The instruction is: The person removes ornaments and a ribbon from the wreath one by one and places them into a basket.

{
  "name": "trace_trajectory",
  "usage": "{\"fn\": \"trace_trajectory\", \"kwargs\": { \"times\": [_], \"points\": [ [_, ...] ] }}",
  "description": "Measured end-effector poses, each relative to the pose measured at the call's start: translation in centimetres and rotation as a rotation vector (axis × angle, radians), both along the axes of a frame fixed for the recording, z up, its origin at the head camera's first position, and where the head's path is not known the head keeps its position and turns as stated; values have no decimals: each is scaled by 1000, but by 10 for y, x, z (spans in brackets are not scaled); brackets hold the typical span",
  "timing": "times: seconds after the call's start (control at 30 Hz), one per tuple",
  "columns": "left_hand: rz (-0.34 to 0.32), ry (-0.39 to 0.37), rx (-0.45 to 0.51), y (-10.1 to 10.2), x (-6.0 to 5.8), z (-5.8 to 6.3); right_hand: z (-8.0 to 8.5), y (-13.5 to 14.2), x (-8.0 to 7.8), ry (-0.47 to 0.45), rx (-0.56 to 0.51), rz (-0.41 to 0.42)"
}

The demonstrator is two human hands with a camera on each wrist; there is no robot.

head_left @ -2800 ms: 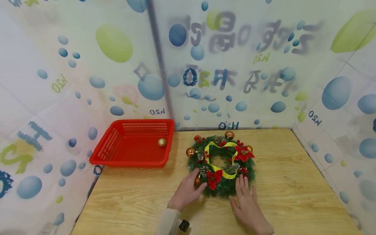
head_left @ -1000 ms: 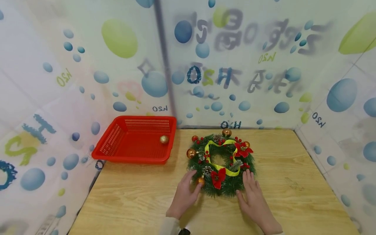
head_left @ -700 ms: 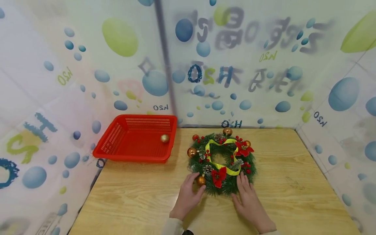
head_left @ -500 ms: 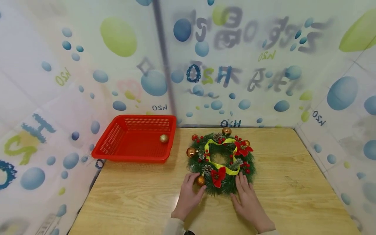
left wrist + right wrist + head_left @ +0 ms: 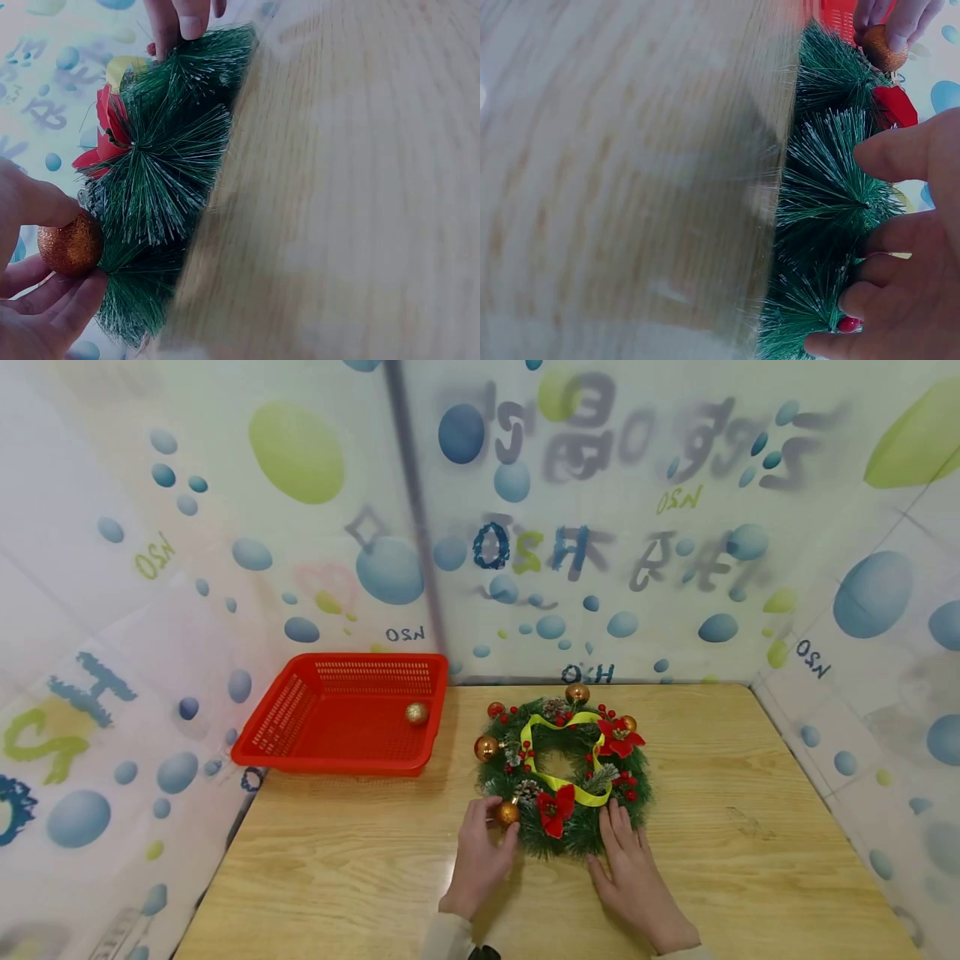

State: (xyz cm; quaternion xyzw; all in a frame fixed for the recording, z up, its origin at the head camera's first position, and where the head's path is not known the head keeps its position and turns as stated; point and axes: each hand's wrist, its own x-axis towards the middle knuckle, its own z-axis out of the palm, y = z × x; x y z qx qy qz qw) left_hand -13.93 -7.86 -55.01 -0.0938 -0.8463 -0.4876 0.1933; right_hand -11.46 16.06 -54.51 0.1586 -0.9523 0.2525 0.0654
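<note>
A green Christmas wreath [image 5: 585, 837] with red flowers, berries, pinecones and a yellow ribbon [image 5: 594, 797] lies flat on the wooden table. At its near left edge, my left hand [image 5: 480, 862] pinches an orange glitter bauble [image 5: 71, 244] between thumb and fingers, as the left wrist view shows; the bauble sits beside the green needles. My right hand [image 5: 637, 885] rests on the near right part of the wreath, fingers extended and slightly bent over the needles. A red poinsettia [image 5: 555, 811] lies between the two hands.
A red plastic basket [image 5: 330, 767] stands at the back left of the table, holding one gold glitter bauble [image 5: 416, 713]. More copper baubles, one [image 5: 486, 747] at the left rim, sit on the wreath. Printed curtains [image 5: 600, 510] enclose the table [image 5: 750, 860] at the back and sides.
My left fingers have come in around the orange bauble, which has shifted slightly up and left. My right hand has slid a little left along the wreath. The head view has tilted slightly.
</note>
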Motion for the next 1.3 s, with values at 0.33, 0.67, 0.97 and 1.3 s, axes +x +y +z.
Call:
{"fn": "trace_trajectory", "kwargs": {
  "times": [0.33, 0.67, 0.97, 1.3],
  "points": [
    [-6, 22, 13, -3, -5, 4, -1, -3, 1, 1, 4, -4],
    [-6, 92, 28, -8, -10, 11, 3, -5, 3, -4, -6, -7],
    [-6, 87, 53, -14, -16, 23, 2, -4, 3, -15, -2, -15],
    [-6, 66, 40, -23, -25, 38, 5, -4, 5, -35, -9, -19]
  ]
}}
